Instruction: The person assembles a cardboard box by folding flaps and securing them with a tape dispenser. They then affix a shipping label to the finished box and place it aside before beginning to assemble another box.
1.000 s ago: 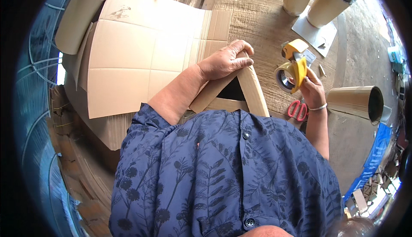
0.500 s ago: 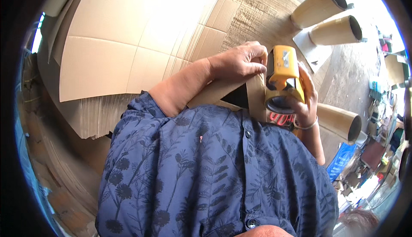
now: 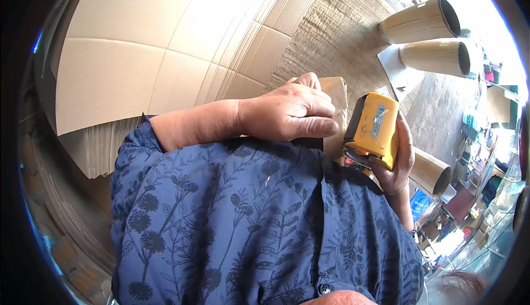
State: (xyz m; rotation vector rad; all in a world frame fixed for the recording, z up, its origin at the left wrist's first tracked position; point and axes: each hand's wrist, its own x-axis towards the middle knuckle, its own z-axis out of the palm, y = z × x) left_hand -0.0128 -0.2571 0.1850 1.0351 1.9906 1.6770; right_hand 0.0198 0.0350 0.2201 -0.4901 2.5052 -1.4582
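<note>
Yellow and black, the tape dispenser [image 3: 382, 125] shows in my head view just right of the middle, clasped by the right hand [image 3: 399, 164], whose fingers wrap its outer side while the thumb sits at its near edge. Just left of it I see a brown cardboard strip [image 3: 337, 92], partly covered by the left hand [image 3: 288, 110]; I cannot tell if strip and dispenser touch. On that left hand the fingers are curled and the thumb stretches toward the strip, but the tips are hidden, so I cannot say whether they grip it. At upper left I have a large cardboard sheet [image 3: 110, 78] over stacked layers [image 3: 99, 150]. At upper right stand 2 tapered tubes [image 3: 414, 26] near a pale flat board [image 3: 391, 65]; 1 more tube [image 3: 429, 168] shows beside the right wrist. Below, a blue patterned shirt [image 3: 237, 222] fills my view.
</note>
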